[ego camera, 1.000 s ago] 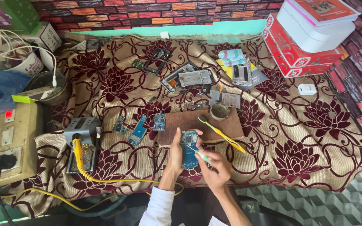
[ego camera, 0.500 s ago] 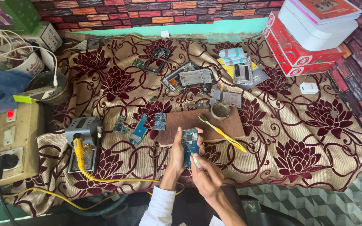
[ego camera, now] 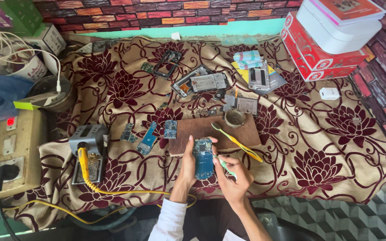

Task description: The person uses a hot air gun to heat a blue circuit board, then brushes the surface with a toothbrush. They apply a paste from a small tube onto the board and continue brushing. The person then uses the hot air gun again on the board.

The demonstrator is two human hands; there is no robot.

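My left hand grips a small blue circuit board upright by its left edge, just in front of a brown wooden block. My right hand holds a thin green-handled tool with its tip against the board's right side. A yellow-handled toothbrush lies diagonally across the block's right part, beside a small round tin.
Loose boards and phone frames lie on the floral cloth. A soldering iron stand with a yellow cable sits at left by a power box. Red and white boxes are stacked at the back right.
The right hand has shifted slightly along the board's right edge with the green tool; the left hand keeps holding the board in the same place.
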